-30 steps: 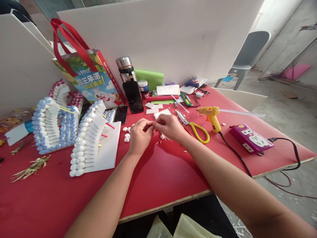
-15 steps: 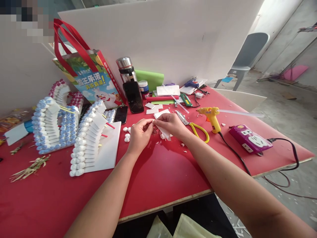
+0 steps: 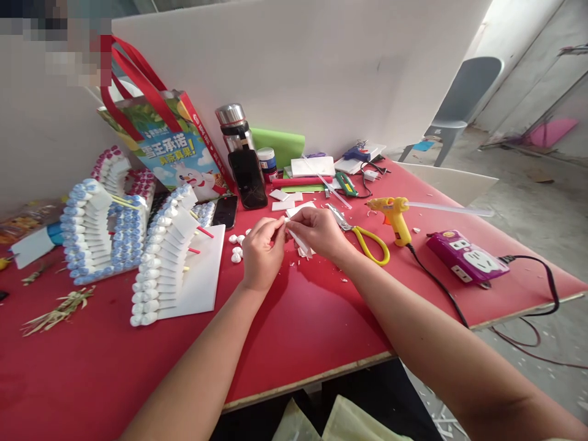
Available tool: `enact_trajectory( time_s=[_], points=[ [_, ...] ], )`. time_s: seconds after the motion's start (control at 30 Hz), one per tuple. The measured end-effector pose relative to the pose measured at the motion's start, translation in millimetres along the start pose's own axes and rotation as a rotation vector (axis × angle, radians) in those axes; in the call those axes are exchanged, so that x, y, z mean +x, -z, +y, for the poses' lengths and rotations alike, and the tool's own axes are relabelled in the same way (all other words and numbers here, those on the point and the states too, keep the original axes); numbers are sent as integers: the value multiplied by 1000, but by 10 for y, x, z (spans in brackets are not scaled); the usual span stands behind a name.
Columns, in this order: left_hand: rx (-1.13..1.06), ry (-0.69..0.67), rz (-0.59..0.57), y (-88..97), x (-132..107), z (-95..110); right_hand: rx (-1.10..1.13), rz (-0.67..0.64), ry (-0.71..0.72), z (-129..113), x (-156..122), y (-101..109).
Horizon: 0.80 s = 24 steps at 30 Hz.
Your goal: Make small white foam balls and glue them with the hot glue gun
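A: Where's the white strip [image 3: 299, 239]?
B: Between the two hands, above the red table [image 3: 307, 334]. Upper end at the left hand's [image 3: 263, 252] fingertips; long axis slants down and rightward, below the right hand's [image 3: 316, 231] fingers. Right is nearer its length.
A: Fingers?
B: Both pinching it (left contact partly hidden).
A: Change?
B: Strip looks narrower than half a second ago; hands nearly unmoved.

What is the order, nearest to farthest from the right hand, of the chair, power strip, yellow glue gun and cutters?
In the head view, from the right hand:
1. Cutters, just right of it.
2. Yellow glue gun, farther right.
3. Power strip, farthest right on the table.
4. Chair, beyond the table.
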<state>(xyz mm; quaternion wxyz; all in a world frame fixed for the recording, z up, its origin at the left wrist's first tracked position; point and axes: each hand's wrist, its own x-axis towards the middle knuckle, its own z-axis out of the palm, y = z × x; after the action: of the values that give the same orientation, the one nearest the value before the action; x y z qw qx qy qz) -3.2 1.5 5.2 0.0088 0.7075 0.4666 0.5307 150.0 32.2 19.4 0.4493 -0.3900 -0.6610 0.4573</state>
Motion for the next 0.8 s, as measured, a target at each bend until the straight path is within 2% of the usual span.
enact_trajectory(
  time_s=[0.1,0.23,0.33,0.43,0.57,0.8],
  points=[
    [-120,60,-46,14,5,11,-15,-5,10,22,20,39],
    [-410,332,-122,71,35,-51,-42,-118,22,17,22,87],
    [-546,494,-228,113,63,-96,-51,-162,39,-15,9,98],
    [-537,501,-322,133,71,-104,-103,-157,61,-36,2,97],
    [-493,472,-326,138,56,-90,-155,-158,50,-32,5,109],
    [-475,552,-389,139,60,-39,-297,-156,146,-40,15,160]
  ],
)
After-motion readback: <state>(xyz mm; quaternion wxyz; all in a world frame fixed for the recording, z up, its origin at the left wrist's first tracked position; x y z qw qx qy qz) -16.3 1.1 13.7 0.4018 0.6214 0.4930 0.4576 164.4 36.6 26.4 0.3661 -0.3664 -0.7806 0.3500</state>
